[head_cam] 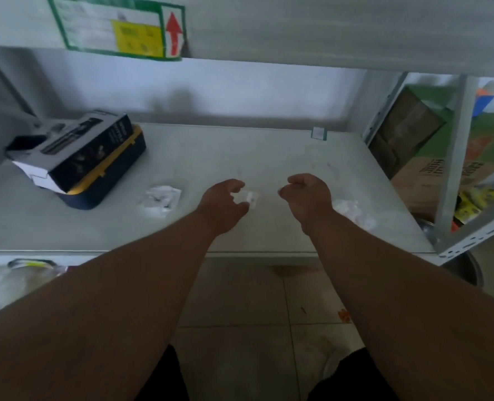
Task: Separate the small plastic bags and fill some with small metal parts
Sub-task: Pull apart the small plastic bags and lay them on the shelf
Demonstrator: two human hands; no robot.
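Head view: both arms reach out over the grey table [268, 146].
Left hand [224, 204]: fingers curled round a small clear bag [248, 197], held just above the table.
Right hand [308, 195]: fingers curled; too blurred to tell whether they pinch anything.
Other bags: crumpled pile at left [160, 199], another under the right wrist [352, 212].
Metal parts: none discernible.
Risk: the thin bag could slip from the grip or cling shut, spilling parts when filling.

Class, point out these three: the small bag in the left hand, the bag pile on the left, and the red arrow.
small bag [247, 198], head view, its middle.
bag pile [159, 200], head view, its centre.
red arrow [174, 31], head view, its shaft.
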